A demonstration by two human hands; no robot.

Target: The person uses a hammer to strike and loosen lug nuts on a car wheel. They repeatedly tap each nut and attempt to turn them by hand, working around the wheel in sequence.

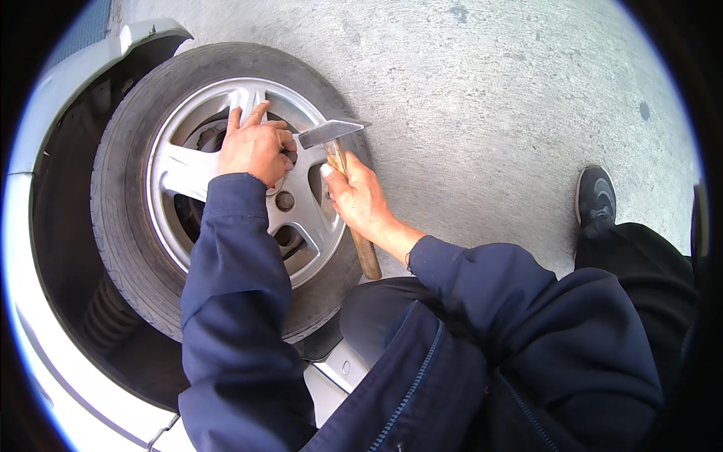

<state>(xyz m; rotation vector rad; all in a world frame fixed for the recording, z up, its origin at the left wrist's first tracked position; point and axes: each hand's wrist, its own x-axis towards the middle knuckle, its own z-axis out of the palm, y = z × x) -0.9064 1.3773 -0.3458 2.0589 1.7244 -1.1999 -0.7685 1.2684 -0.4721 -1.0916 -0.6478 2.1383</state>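
- Closest to my camera, the dark blue jacket (422, 377) fills the lower part of my view, its two sleeves reaching upward, with a bent black-clad knee (373, 313) between them.
- I have the right hand (361, 197) closed firmly around the wooden handle of a hammer (336, 153), high up near the metal head, thumb laid against the side; the handle's free end points back toward the knee.
- The hammer's head stands over the wheel's outer edge, one end just beside the left hand, the thin end pointing toward the ground on my right.
- I have the left hand (256, 151) on the wheel near its centre, two fingers stretched apart over the spokes, the others bent; I cannot tell whether they pinch anything.
- The silver spoked wheel (184, 172) sits within a worn dark tyre (124, 203). Through its gaps I make out dark metal parts (211, 137).
- The wheel arch (64, 248) of a pale car body (19, 226) contains wheel and tyre, plus a ribbed, coil-like part (109, 313) in shadow.
- Farther right, I see a dark shoe (596, 197) on grey concrete ground (482, 113).
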